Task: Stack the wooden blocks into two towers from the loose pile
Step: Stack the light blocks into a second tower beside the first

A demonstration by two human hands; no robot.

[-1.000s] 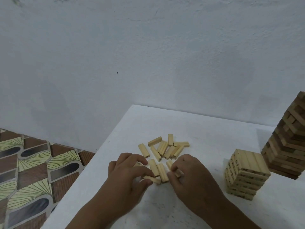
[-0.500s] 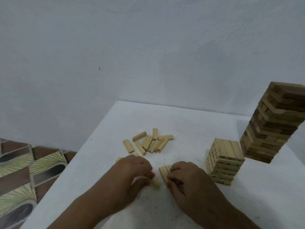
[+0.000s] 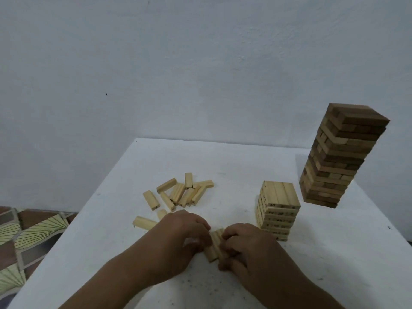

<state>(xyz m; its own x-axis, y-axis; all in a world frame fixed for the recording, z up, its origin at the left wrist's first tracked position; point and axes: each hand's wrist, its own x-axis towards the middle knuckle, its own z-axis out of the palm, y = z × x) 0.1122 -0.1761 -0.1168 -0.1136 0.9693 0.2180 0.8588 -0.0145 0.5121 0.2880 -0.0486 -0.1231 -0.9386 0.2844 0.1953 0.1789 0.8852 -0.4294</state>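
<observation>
- Two towers already stand on our white table (image 3: pixel 245 166): a tall dark tower (image 3: pixel 341 157) at right of frame, and a short pale tower (image 3: pixel 277 208) just left of it and nearer us.
- Both our hands meet at lower centre. Our left hand (image 3: pixel 178 239) and right hand (image 3: pixel 247 248) curl their fingers around a small bundle of pale blocks (image 3: pixel 215 244), squaring them side by side.
- About a dozen loose blocks (image 3: pixel 180 192) lie scattered just above our hands, in mid-frame.
- We judge the task well along: the pale tower needs the remaining layers.
</observation>
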